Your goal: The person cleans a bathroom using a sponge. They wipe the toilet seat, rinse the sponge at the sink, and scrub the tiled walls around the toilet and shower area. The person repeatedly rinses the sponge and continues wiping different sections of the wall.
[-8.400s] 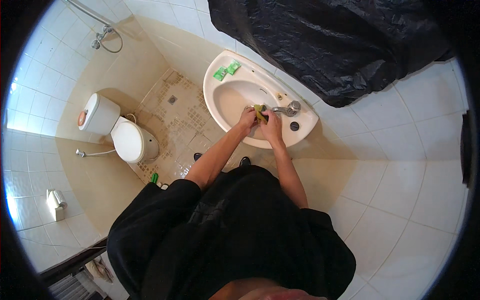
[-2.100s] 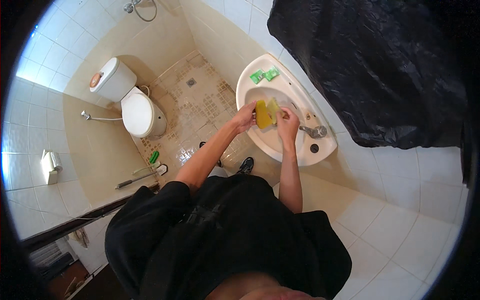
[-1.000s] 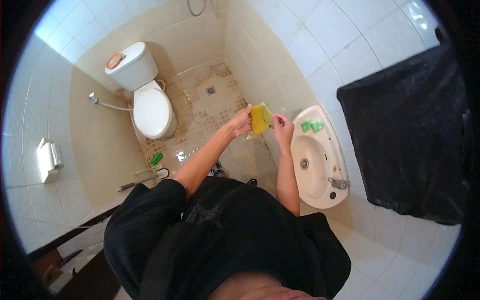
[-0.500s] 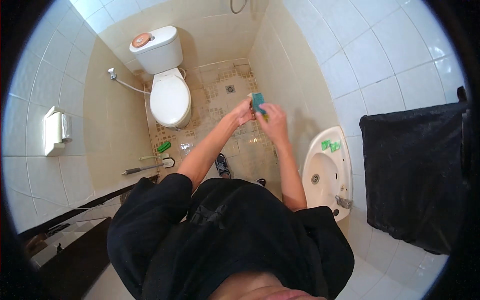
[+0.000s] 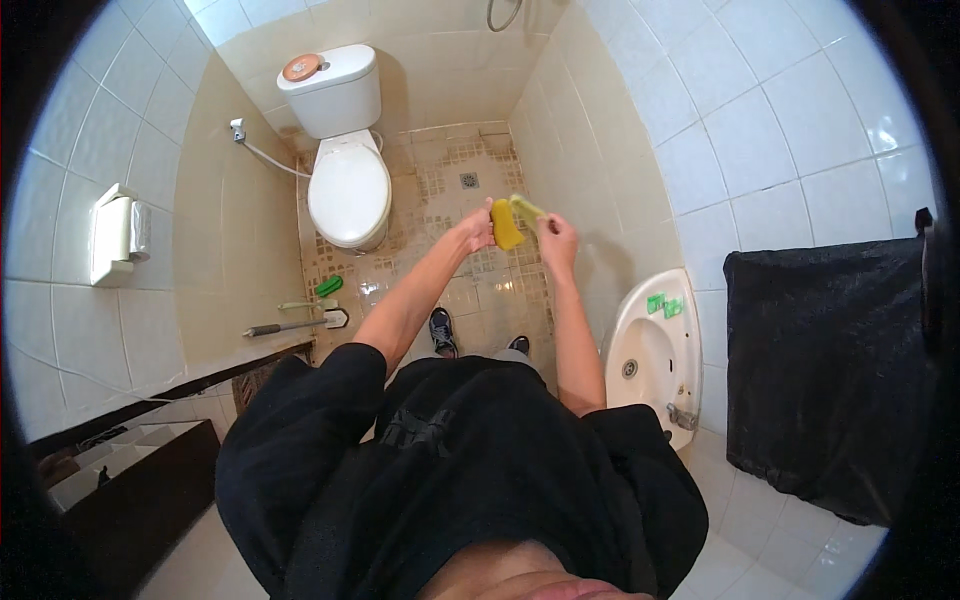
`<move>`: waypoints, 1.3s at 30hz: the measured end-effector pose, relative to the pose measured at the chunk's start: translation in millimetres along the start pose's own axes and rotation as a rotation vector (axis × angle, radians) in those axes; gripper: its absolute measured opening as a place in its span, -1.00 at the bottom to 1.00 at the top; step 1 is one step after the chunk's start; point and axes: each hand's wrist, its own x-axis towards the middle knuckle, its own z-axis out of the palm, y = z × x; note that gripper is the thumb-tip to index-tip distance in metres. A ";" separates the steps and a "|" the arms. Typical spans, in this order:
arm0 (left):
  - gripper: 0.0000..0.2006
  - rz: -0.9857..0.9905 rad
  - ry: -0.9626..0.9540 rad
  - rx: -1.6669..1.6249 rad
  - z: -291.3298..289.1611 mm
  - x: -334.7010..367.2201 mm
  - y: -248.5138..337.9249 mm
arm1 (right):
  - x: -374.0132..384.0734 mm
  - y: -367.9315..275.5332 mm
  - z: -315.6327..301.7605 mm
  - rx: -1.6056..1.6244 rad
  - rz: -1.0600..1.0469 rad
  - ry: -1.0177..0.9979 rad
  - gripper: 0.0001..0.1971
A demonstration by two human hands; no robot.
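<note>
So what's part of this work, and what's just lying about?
In use:
yellow sponge, in left hand
pale green piece, in right hand

Apparently lying about:
green packets, on the sink
green object and long-handled tool, by the wall
orange thing, on the toilet

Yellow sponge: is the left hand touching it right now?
Touching. The head view shows the left hand with its fingers against the left edge of the yellow sponge.

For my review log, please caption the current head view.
Left hand holds a yellow sponge, right hand a pale green piece, with a toilet and washbasin nearby.
</note>
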 end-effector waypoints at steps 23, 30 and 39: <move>-0.55 0.021 0.093 0.089 7.4 83.4 36.3 | 78.5 -21.9 18.7 -0.218 -0.541 -0.358 -0.57; -0.36 0.029 0.128 -0.072 17.1 135.6 82.7 | 200.4 33.8 13.0 0.111 -0.009 -0.102 -0.76; -0.36 0.183 0.168 -0.146 40.8 179.9 167.4 | 276.1 -85.6 -17.9 0.065 -0.630 0.394 -0.80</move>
